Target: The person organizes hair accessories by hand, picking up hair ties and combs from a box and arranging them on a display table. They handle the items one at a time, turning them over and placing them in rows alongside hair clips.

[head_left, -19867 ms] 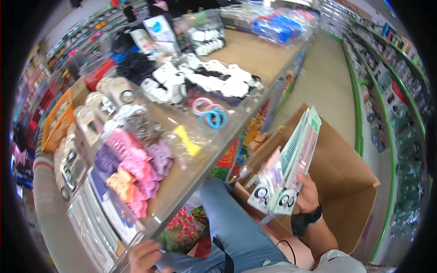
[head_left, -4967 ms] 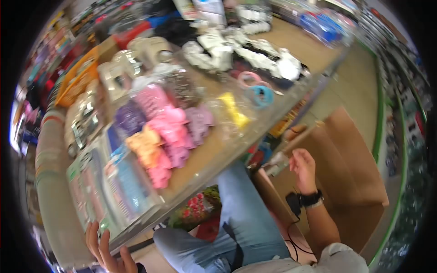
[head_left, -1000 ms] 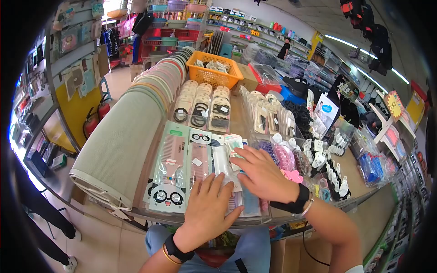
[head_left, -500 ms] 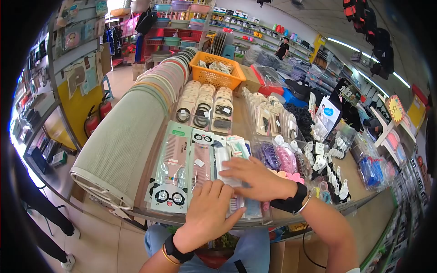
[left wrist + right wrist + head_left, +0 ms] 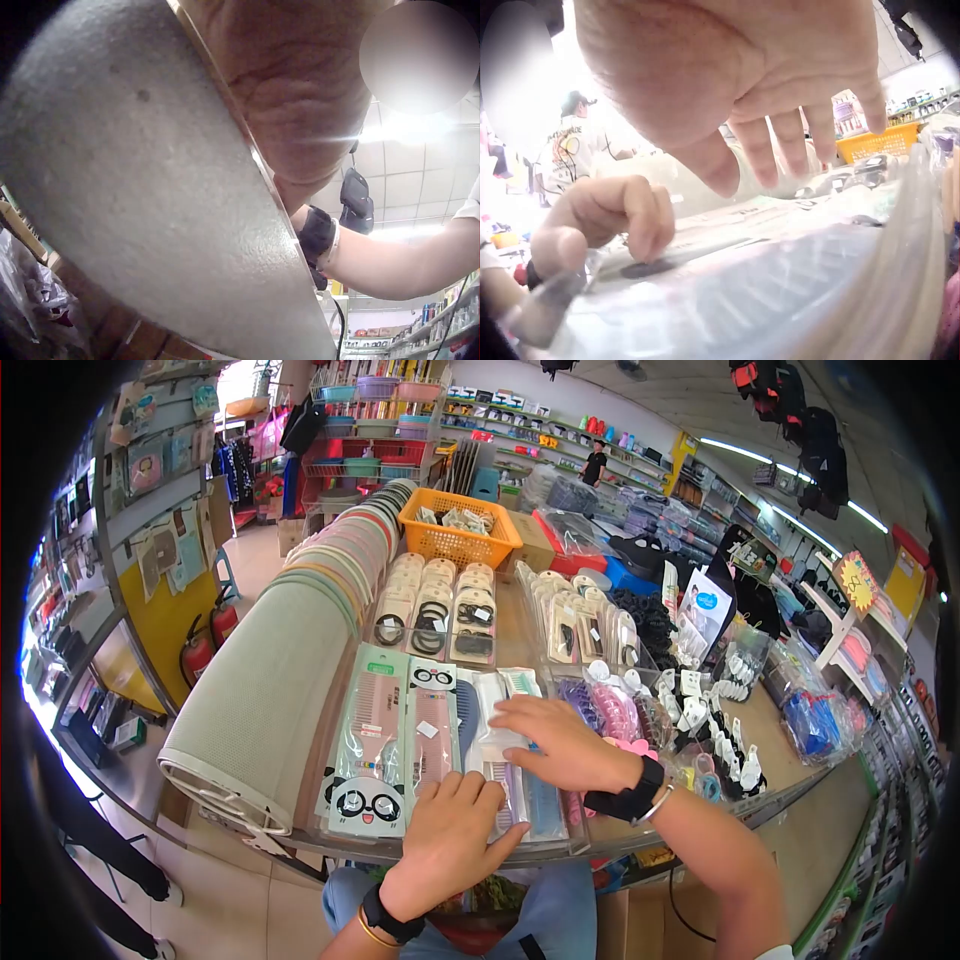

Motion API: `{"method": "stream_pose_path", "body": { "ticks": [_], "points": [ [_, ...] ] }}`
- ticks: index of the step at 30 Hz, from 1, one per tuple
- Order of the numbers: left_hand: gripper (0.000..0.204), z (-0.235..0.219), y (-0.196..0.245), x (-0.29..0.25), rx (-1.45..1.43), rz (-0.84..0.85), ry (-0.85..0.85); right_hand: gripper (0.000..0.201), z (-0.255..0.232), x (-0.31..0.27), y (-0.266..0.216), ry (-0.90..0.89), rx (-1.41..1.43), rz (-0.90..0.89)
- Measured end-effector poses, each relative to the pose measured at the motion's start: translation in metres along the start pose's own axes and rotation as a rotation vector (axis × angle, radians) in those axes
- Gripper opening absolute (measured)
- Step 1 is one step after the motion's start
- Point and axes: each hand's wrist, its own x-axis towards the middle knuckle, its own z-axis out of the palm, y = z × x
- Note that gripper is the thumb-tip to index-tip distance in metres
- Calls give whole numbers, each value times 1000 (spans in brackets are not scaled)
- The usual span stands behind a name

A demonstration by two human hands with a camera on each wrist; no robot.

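Flat packaged combs lie side by side in a clear tray (image 5: 335, 828) at the table's front. At its left are a panda-faced comb package (image 5: 368, 750) and a narrower pink comb package (image 5: 432, 735). My left hand (image 5: 450, 845) rests with bent fingertips on the front of the packages, its wrist over the table edge. Palm down, my right hand (image 5: 570, 750) spreads its fingers (image 5: 761, 154) over a white-wrapped package (image 5: 490, 710) and a blue comb package (image 5: 546, 810). A dark blue comb (image 5: 466, 710) shows between packages. The left wrist view mostly shows the table edge's underside (image 5: 150, 172).
Carded hair ties (image 5: 430, 615) lie behind the combs, with an orange basket (image 5: 460, 540) farther back. Rolled mats (image 5: 270, 670) stand at left. Claw clips (image 5: 615, 705) and white-tagged items (image 5: 690, 700) lie right. A cardboard box (image 5: 640, 920) sits below.
Panda comb packages held earlier over the cardboard box now lie in the tray. In the last second, my left fingers bent and drew back toward the front edge; the dark blue comb came into view.
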Motion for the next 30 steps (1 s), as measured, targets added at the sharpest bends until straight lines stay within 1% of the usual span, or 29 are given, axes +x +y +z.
{"method": "stream_pose_path", "body": {
  "ticks": [1, 3, 4, 5, 7, 9, 11, 12, 13, 15, 17, 19, 21, 23, 25, 27, 29, 30],
  "points": [
    [27, 0, 0, 0, 6, 0, 2, 40, -2, -2, -4, 2, -1, 0],
    [27, 2, 0, 0, 1, 7, 6, 40, -7, -9, -13, -220, -30, 16],
    [27, 3, 0, 0, -5, 13, 10, 45, -9, -8, -20, -363, -109, 132],
    [27, 3, 1, 0, -10, 31, 4, 45, -6, -9, -19, -352, -108, 149],
    [26, 3, 3, 0, -22, 6, 23, 45, 3, -11, -11, -243, -211, 84],
    [26, 2, 4, 0, -19, 19, 15, 48, -1, -16, -10, -232, -175, 108],
    [27, 0, 5, 1, -32, -19, 4, 45, -15, -24, -27, -141, -34, -8],
    [29, -1, 4, 1, 6, -24, -48, 45, -26, -35, -42, -109, -3, -50],
    [29, -2, 4, 1, 5, -19, -50, 45, -40, -52, -59, -79, 27, -94],
    [28, -3, 5, 1, -1, -14, -48, 44, -58, -93, -91, -87, 41, -122],
    [27, 0, 4, 0, -26, -18, -38, 47, -68, -139, -115, -151, 39, -173],
    [27, 1, 6, 1, -50, -25, -33, 39, -71, -170, -127, -14, 116, -238],
    [25, 0, 8, 3, -44, -22, 19, 51, -44, -219, -112, -452, 434, 324],
    [25, 1, 7, 2, -46, -16, 3, 58, 10, -274, -92, -213, 382, 797],
    [25, 1, 9, 3, -23, -21, -4, 65, 88, -342, -78, -63, 57, 1178],
    [25, 1, 11, 4, -22, -17, -14, 69, 168, -415, -75, -108, 72, 1359],
    [26, 1, 12, 4, -19, -17, -29, 88, 232, -459, -81, -465, 241, 1631],
    [26, 2, 13, 5, -5, -23, -28, 88, 276, -459, -76, -459, 253, 1637]
  ]
}}
